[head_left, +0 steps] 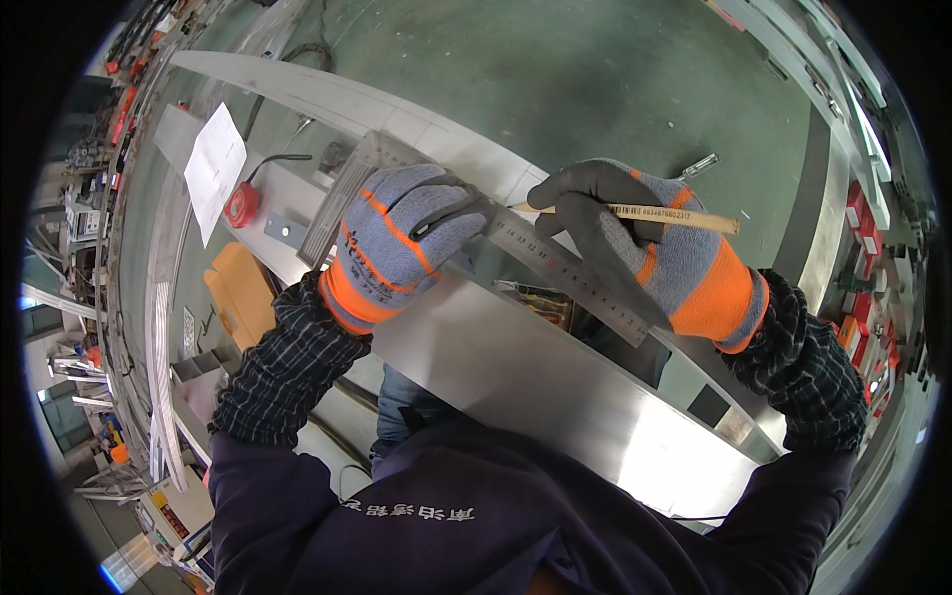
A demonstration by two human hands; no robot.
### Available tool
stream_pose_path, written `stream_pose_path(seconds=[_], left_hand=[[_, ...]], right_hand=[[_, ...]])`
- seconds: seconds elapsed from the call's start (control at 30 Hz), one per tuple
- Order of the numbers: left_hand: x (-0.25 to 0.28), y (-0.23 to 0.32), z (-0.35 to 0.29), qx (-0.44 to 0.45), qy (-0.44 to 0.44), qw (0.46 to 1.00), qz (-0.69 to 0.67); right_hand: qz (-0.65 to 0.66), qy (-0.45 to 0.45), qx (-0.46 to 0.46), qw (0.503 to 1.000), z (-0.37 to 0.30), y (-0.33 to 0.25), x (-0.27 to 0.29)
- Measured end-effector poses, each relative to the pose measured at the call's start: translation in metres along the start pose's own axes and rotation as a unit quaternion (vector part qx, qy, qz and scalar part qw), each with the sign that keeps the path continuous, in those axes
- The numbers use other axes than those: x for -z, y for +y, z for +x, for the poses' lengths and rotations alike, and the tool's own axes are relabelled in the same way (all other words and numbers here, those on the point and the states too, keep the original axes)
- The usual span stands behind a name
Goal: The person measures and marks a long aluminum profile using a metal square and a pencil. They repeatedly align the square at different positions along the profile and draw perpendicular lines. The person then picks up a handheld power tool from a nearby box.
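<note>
My left hand [402,243], in a grey and orange glove, is closed on a metal try square near its corner. The square's thick ribbed stock [337,213] sticks out left of the glove, and its marked steel blade [555,260] runs down to the right. My right hand [659,243], gloved alike, pinches a wooden pencil [684,216]. The pencil's tip points left, close to the upper edge of the blade beside my left fingers. Both hands are above a long silver metal profile [555,382]; the left fingers hide part of the square.
A white paper sheet [215,164], a red round object [241,205] and an orange-brown box [238,293] are at the left. Another long pale profile [327,94] stretches beyond my hands. A screwdriver [699,166] shows at the far right, above the green floor [595,89].
</note>
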State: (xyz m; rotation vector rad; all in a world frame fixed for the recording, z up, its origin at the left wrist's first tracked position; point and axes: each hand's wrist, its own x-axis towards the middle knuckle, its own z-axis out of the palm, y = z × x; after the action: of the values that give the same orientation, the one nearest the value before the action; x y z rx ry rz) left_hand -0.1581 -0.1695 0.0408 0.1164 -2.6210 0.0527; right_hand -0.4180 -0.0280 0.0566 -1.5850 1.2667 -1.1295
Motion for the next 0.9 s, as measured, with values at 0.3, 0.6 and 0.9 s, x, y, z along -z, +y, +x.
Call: stream_pose_path(seconds=[0.3,0.6,0.9], left_hand=[[0.001,0.001,0.001,0.009,-0.006,1.0,-0.021],[0.002,0.003,0.003,0.006,-0.005,1.0,-0.014],[0.0,0.002,0.002,0.011,-0.01,1.0,-0.021]], right_hand=[[-0.069,-0.089,-0.042,0.993,0.006,-0.003,0.01],[0.033,-0.068,-0.139,0.987,0.007,-0.013,0.01],[-0.139,-0.083,-0.06,0.985,0.006,-0.003,0.009]])
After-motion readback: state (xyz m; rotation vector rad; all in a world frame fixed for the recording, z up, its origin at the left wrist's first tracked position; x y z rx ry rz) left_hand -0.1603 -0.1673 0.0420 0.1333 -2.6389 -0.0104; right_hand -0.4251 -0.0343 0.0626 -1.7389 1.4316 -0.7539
